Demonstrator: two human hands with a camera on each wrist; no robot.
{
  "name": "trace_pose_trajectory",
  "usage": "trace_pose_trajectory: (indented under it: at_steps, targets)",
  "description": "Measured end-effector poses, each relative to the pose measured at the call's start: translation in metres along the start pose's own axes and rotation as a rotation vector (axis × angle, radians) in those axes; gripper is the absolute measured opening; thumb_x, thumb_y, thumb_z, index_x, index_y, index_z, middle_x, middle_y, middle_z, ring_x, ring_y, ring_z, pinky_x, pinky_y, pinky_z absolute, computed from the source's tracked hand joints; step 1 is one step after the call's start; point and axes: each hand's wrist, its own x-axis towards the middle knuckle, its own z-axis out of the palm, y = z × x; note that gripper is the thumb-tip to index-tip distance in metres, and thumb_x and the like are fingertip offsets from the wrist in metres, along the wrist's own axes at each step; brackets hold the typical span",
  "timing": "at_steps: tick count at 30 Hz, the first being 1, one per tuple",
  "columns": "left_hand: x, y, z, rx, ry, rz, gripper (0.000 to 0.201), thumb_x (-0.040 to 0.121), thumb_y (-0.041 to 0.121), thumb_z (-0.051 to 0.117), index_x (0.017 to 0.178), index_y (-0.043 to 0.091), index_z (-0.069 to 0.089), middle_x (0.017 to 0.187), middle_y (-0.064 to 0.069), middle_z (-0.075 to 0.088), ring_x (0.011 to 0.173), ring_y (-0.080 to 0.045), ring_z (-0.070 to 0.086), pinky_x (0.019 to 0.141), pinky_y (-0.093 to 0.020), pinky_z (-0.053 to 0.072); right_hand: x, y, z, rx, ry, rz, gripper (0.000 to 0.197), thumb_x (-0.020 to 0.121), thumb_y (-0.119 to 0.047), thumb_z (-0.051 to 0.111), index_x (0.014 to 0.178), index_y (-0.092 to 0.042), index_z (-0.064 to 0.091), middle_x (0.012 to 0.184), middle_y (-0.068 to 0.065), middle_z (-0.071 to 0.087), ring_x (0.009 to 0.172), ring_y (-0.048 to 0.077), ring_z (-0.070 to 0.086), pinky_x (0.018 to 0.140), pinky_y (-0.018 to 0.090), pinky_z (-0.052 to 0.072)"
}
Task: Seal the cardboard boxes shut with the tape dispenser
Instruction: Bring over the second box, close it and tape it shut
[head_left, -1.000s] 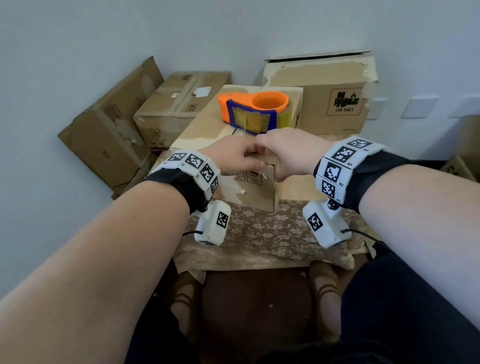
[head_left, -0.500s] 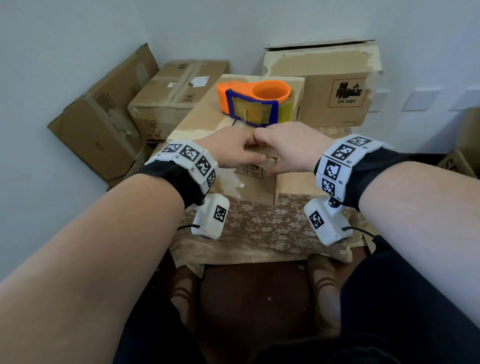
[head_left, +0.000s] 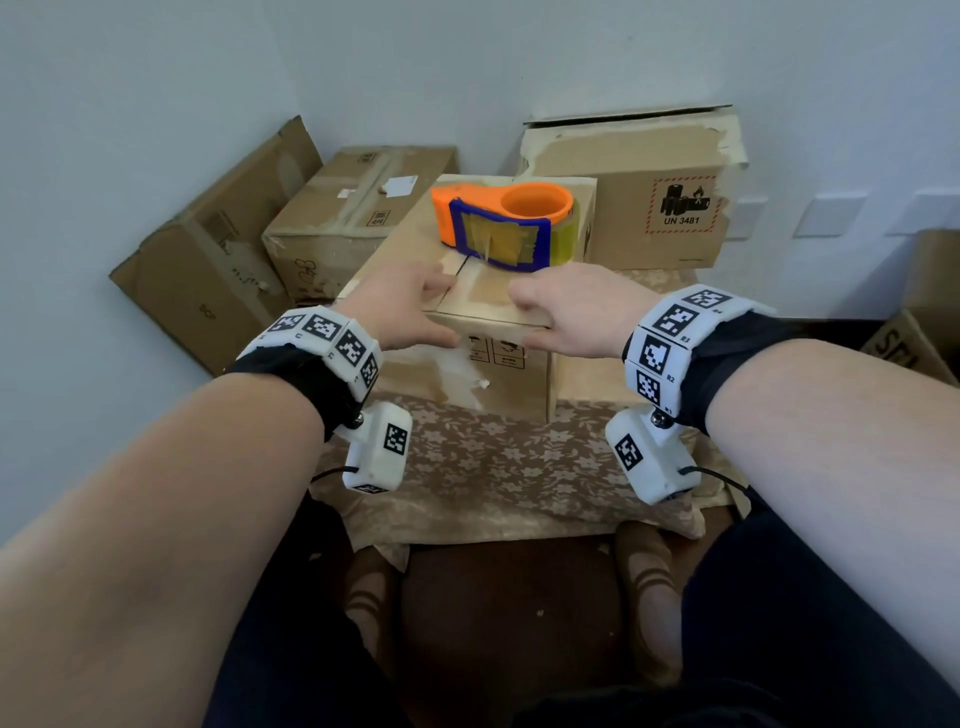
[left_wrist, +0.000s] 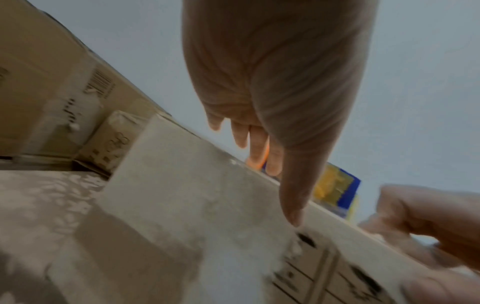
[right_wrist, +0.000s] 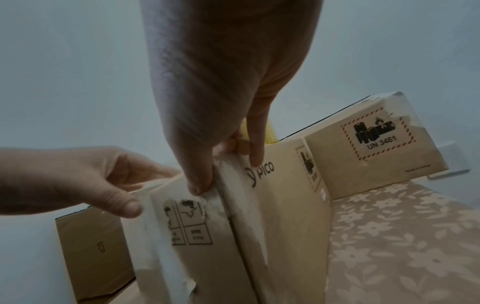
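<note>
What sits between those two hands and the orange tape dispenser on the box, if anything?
Nothing visible. The tape dispenser rests on top of the box, just beyond both hands. The left hand and right hand are at the box's near top edge, and only bare cardboard flap lies between them and the dispenser.

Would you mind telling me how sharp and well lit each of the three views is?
Head view: evenly lit and sharp, edges bowed by the wide lens. Left wrist view: dim, motion-blurred; the orange and blue tape dispenser smears. Right wrist view: dim, palm shadowed, yet the UN 3481 label reads clearly.
</note>
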Motion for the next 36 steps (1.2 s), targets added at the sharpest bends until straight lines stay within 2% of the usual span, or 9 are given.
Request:
trace_pose_trajectory:
  at_steps: [3, 8, 13, 21, 24, 27, 29, 32, 36]
  targets:
    - [-0.004, -0.016, -0.003, 0.088, -0.050, -0.160, 0.103, 0.066, 0.052, 0.079, 0.150, 0.026, 0.026, 0.158, -0.007, 0.016, 0.144, -0.031, 0.016, 0.114, -0.043, 0.022, -0.008, 0.003, -0.003, 0.014, -0.014, 0.040, 0.024, 0.092, -0.039, 0.056, 0.102, -0.018, 0.046, 0.102, 0.002, 0.056, 0.091, 0.024, 0.055, 0.073, 0.037, 0.047]
    - [-0.006, -0.021, -0.005, 0.074, -0.078, -0.212, 0.113, 0.060, 0.046, 0.085, 0.151, 0.019, 0.024, 0.151, -0.008, 0.035, 0.136, -0.030, 0.036, 0.109, -0.043, 0.035, -0.020, 0.010, -0.004, -0.051, 0.023, 0.099, 0.027, 0.093, -0.041, 0.052, 0.112, -0.022, 0.052, 0.110, 0.001, 0.056, 0.102, 0.024, 0.053, 0.068, 0.035, 0.047]
    - [-0.012, -0.015, -0.007, 0.065, -0.112, -0.194, 0.106, 0.062, 0.043, 0.086, 0.149, 0.022, 0.029, 0.150, -0.002, 0.037, 0.135, -0.026, 0.039, 0.108, -0.041, 0.037, -0.026, 0.004, -0.012, -0.180, 0.035, 0.092, 0.031, 0.091, -0.036, 0.054, 0.116, -0.019, 0.058, 0.110, 0.003, 0.050, 0.104, 0.022, 0.046, 0.069, 0.031, 0.040]
    - [-0.029, -0.006, -0.012, -0.074, -0.136, -0.121, 0.075, 0.082, 0.051, 0.066, 0.145, 0.020, 0.040, 0.148, -0.002, 0.041, 0.135, -0.021, 0.038, 0.108, -0.030, 0.030, -0.003, -0.039, -0.018, -0.121, -0.070, 0.097, 0.035, 0.083, -0.025, 0.057, 0.118, -0.021, 0.058, 0.112, 0.001, 0.054, 0.104, 0.024, 0.053, 0.075, 0.038, 0.051]
    - [-0.035, -0.011, -0.017, -0.184, -0.072, -0.123, 0.043, 0.098, 0.037, 0.046, 0.137, 0.019, 0.051, 0.142, -0.001, 0.049, 0.130, -0.019, 0.044, 0.106, -0.027, 0.031, 0.012, -0.057, -0.014, -0.097, -0.076, 0.089, 0.031, 0.083, -0.026, 0.059, 0.113, -0.018, 0.057, 0.109, 0.002, 0.056, 0.101, 0.025, 0.056, 0.073, 0.036, 0.051]
    - [-0.035, -0.028, -0.017, -0.359, -0.016, -0.165, 0.037, 0.100, 0.016, 0.044, 0.136, 0.013, 0.052, 0.137, -0.004, 0.053, 0.125, -0.019, 0.050, 0.105, -0.028, 0.039, 0.028, -0.073, -0.011, -0.104, -0.060, 0.067, 0.029, 0.085, -0.032, 0.059, 0.110, -0.017, 0.058, 0.107, 0.002, 0.060, 0.098, 0.026, 0.059, 0.073, 0.035, 0.050]
    - [-0.035, -0.035, -0.016, -0.465, -0.023, -0.172, 0.038, 0.098, 0.004, 0.045, 0.136, 0.009, 0.051, 0.131, -0.004, 0.056, 0.109, -0.015, 0.056, 0.086, -0.017, 0.050, 0.038, -0.081, -0.010, -0.116, -0.048, 0.075, 0.028, 0.087, -0.034, 0.058, 0.107, -0.015, 0.060, 0.104, 0.004, 0.063, 0.093, 0.026, 0.061, 0.067, 0.034, 0.048]
    - [-0.031, -0.043, -0.017, -0.399, -0.068, -0.124, 0.045, 0.096, -0.005, 0.043, 0.136, 0.013, 0.051, 0.123, -0.001, 0.056, 0.097, -0.008, 0.052, 0.063, -0.002, 0.045, 0.049, -0.091, -0.014, -0.176, -0.020, 0.084, 0.031, 0.091, -0.038, 0.055, 0.105, -0.012, 0.063, 0.101, 0.007, 0.064, 0.091, 0.027, 0.062, 0.060, 0.031, 0.038]
    - [-0.025, -0.055, -0.020, -0.111, -0.143, -0.064, 0.065, 0.090, -0.004, 0.054, 0.143, 0.031, 0.040, 0.136, -0.002, 0.053, 0.106, -0.010, 0.057, 0.083, -0.020, 0.047, 0.060, -0.102, -0.017, -0.231, 0.007, 0.084, 0.030, 0.094, -0.039, 0.052, 0.103, -0.013, 0.063, 0.091, 0.004, 0.056, 0.085, 0.024, 0.056, 0.058, 0.031, 0.035]
